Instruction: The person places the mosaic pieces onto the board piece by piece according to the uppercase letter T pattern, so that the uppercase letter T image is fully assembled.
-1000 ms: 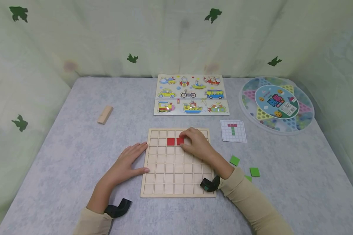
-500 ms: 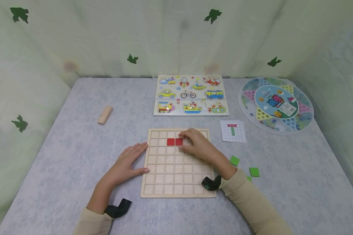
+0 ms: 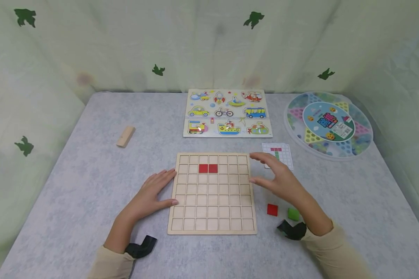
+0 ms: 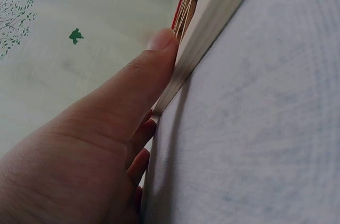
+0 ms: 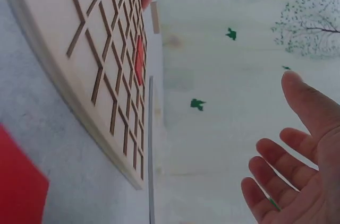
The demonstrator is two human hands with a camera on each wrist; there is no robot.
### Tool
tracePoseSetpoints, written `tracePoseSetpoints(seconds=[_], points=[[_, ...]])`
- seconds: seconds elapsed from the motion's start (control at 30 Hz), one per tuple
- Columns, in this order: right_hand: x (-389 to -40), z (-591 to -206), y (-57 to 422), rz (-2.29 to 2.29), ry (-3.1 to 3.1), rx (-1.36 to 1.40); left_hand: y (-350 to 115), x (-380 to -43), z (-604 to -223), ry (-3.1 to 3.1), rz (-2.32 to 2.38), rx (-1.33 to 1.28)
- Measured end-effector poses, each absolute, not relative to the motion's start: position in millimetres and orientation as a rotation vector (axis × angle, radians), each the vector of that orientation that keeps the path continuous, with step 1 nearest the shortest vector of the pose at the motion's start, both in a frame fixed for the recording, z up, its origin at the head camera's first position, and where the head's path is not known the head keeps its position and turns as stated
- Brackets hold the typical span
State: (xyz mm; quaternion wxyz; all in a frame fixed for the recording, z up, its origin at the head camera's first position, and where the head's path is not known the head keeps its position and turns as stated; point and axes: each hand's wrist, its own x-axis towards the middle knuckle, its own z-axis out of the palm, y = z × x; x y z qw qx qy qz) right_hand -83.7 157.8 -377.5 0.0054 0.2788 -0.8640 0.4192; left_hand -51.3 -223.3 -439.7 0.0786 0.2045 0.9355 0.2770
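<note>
A square wooden grid board (image 3: 212, 224) lies on the table with two red square tiles (image 3: 208, 168) side by side in its second row from the far edge. My left hand (image 3: 150, 197) rests against the board's left edge, thumb and fingers spread; in the left wrist view the thumb (image 4: 154, 59) touches the rim. My right hand (image 3: 283, 178) hovers just off the board's right edge, thumb and fingers apart, with nothing between them. It partly covers a pattern card (image 3: 284, 155). Below it on the table lie a loose red tile (image 3: 272, 210) and a green tile (image 3: 293, 214).
Behind the board lies a vehicle picture puzzle (image 3: 227, 112). A round Chinese checkers set (image 3: 329, 124) sits at the back right. A small wooden block (image 3: 126, 136) lies at the left. Pale curtains (image 3: 209, 46) close off the back and sides.
My right hand has let go of the second red tile, now in its cell, and moved right off the board. The loose red tile has come into view. My left hand has stayed put.
</note>
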Motion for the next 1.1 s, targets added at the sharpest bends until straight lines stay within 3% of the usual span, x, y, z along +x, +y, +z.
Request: tracePoseSetpoints(seconds=[0.43,1.1], points=[[-38,-403,203,1.181,-2.727,0.772,-222,-52,-439,2.795,0.838,0.610],[-17,-435,211,1.251,-2.790,0.744,-222,-50,-438,2.802,0.833,0.625]])
